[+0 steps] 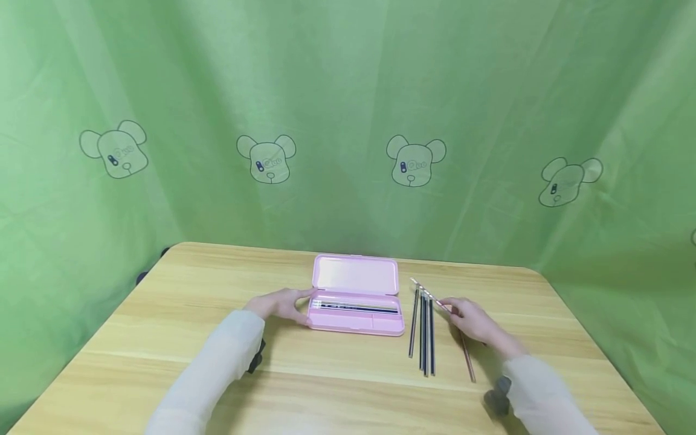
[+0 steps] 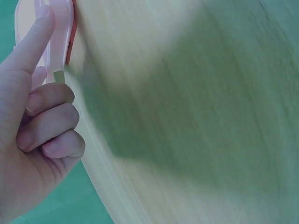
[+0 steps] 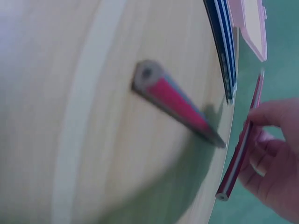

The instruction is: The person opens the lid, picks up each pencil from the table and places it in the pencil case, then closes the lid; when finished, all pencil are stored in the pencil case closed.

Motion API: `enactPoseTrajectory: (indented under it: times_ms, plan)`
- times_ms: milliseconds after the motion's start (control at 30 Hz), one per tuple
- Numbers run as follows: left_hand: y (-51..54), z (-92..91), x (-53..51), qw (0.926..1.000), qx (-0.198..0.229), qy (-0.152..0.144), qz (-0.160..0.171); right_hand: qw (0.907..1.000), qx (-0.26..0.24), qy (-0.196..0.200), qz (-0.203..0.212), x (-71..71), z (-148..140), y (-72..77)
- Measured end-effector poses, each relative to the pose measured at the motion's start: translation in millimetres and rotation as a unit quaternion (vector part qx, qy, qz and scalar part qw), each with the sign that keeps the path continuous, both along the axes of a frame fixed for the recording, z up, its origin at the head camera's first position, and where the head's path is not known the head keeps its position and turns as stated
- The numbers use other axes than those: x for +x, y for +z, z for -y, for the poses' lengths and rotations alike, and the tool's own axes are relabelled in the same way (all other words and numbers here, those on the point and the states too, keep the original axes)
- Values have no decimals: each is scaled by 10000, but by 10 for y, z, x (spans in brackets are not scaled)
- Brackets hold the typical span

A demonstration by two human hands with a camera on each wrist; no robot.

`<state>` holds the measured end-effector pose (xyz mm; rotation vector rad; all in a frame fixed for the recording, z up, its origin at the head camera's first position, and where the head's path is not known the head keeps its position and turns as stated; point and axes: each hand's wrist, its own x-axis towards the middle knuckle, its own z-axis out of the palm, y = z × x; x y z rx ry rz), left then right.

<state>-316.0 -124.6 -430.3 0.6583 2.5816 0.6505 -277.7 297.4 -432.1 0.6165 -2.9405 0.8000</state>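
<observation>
A pink pencil case point(image 1: 342, 322) lies with its lid up and several striped pencils point(image 1: 356, 306) in its long compartment. My left hand point(image 1: 280, 303) holds the case's left end, thumb at the near corner and index finger farther back; in the left wrist view the thumb lies straight on the case while other fingers curl. My right hand point(image 1: 474, 320) pinches a red-striped pencil point(image 3: 238, 158) between thumb and fingers, slanting up-left past the tops of several dark blue striped pencils point(image 1: 423, 338). Another red-striped pencil point(image 1: 469, 361) lies below that hand.
The wooden table point(image 1: 337, 386) ends at a green curtain point(image 1: 348, 205) with bear-head drawings, which also hangs along both sides. The raised lid point(image 1: 356, 275) stands at the back of the case. The blue pencils lie just right of the case.
</observation>
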Motion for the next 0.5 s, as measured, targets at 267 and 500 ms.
enactPoseTrajectory:
  times_ms: [267, 500]
  plan:
    - [-3, -3, 24, 10000, -39, -54, -16, 9970, 301, 558, -441, -96, 289, -48]
    - [25, -9, 13, 10000, -50, 5, 82, 9933, 481, 840, -633, -197, 563, -66]
